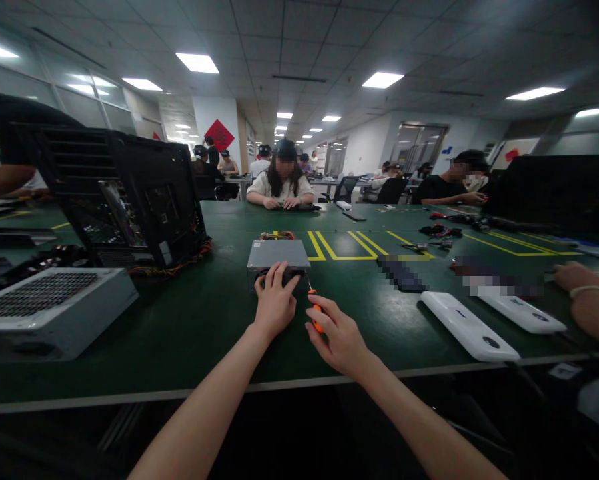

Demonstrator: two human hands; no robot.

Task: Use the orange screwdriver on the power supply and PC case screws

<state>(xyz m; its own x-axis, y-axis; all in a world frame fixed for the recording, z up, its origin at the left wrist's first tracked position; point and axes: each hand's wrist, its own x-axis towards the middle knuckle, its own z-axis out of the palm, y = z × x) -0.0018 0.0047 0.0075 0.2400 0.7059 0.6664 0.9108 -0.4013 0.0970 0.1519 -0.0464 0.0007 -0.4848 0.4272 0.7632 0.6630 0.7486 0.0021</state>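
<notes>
A grey computer power supply (279, 253) sits on the green table in front of me, its cables bunched at the far side. My left hand (275, 300) steadies it, fingers curved over its near face and upper edge. In my right hand (337, 333) is a screwdriver with an orange handle (317, 319), gripped between thumb and fingers. Its thin shaft points up at the near right corner of the power supply; whether the tip touches a screw is too small to tell.
On the left stand an open black computer case (124, 200) and a larger power supply (54, 310). White power banks (467, 327) and a dark phone (402, 273) lie to the right. Coworkers sit across and beside me; one's hand (582, 280) reaches in at right.
</notes>
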